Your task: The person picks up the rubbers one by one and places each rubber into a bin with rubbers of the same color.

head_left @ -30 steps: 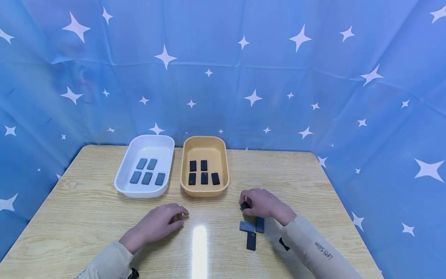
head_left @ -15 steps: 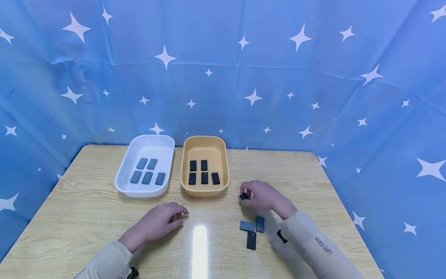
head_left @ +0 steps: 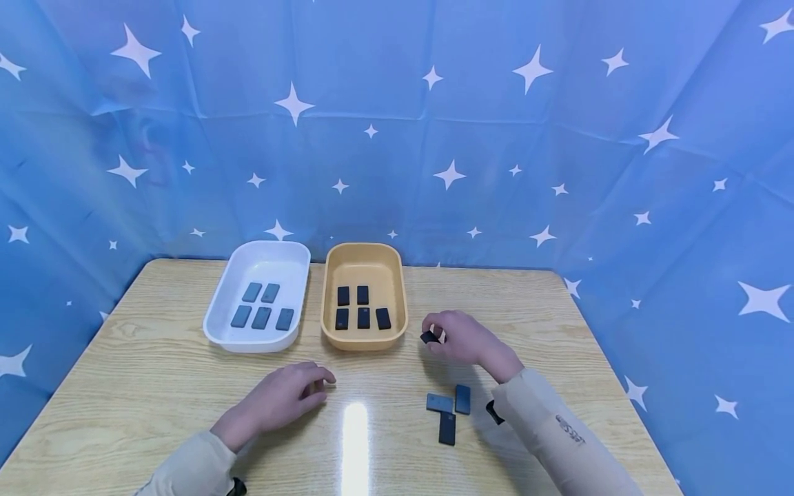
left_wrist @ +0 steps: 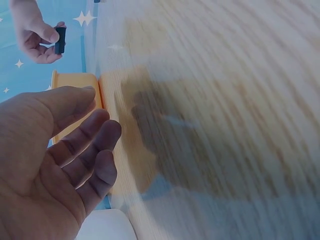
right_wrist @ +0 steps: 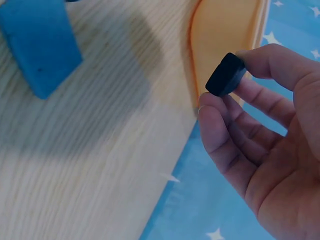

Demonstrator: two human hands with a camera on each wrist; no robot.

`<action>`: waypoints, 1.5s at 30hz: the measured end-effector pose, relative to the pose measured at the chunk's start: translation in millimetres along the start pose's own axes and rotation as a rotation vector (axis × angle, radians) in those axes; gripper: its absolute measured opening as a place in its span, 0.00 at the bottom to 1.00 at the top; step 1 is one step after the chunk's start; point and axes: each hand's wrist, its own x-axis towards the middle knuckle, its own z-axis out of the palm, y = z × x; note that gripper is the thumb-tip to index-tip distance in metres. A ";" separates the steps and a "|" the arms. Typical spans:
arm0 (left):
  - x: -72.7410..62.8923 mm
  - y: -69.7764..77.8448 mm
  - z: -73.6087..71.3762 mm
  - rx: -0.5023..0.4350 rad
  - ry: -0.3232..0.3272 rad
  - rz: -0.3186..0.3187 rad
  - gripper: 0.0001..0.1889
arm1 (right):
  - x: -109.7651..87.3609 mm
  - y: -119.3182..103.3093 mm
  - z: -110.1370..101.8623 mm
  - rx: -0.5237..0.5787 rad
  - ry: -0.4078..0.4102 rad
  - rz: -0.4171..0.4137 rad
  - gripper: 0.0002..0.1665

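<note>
Between thumb and fingertips, my right hand (head_left: 465, 337) pinches a small black rectangular block (right_wrist: 226, 74), held above the table to the right of the tan tray (head_left: 366, 343). Below that hand, in the head view, lie a grey-blue block (head_left: 439, 402), a darker blue-grey block (head_left: 462, 399) and a black block (head_left: 446, 428), close together. My left hand (head_left: 279, 399) hovers low over the table in front of the trays, its fingers loosely bent. The left wrist view shows nothing in the left palm (left_wrist: 40, 175).
A white tray (head_left: 214, 313) stands left of the tan one and contains several grey-blue blocks (head_left: 262, 317). Several black blocks (head_left: 363, 317) lie flat inside the tan tray. Behind the wooden table (head_left: 136, 393) hangs a blue curtain (head_left: 397, 83) with white stars.
My right hand has moved away from the loose blocks, forward and slightly left, carrying the black block. My left hand has stayed in place.
</note>
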 end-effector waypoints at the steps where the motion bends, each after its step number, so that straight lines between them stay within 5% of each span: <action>1: -0.2 0.0 0.0 -0.001 0.001 0.002 0.11 | 0.9 -1.1 -0.9 -0.003 0.005 0.004 0.13; 20: -2.6 0.1 1.9 -0.001 0.027 0.031 0.11 | 20.0 -14.2 -9.6 -0.029 0.085 -0.012 0.14; 45: -3.1 -1.4 4.0 -0.013 0.016 0.012 0.11 | 78.9 -44.8 -18.6 -0.068 0.250 0.128 0.16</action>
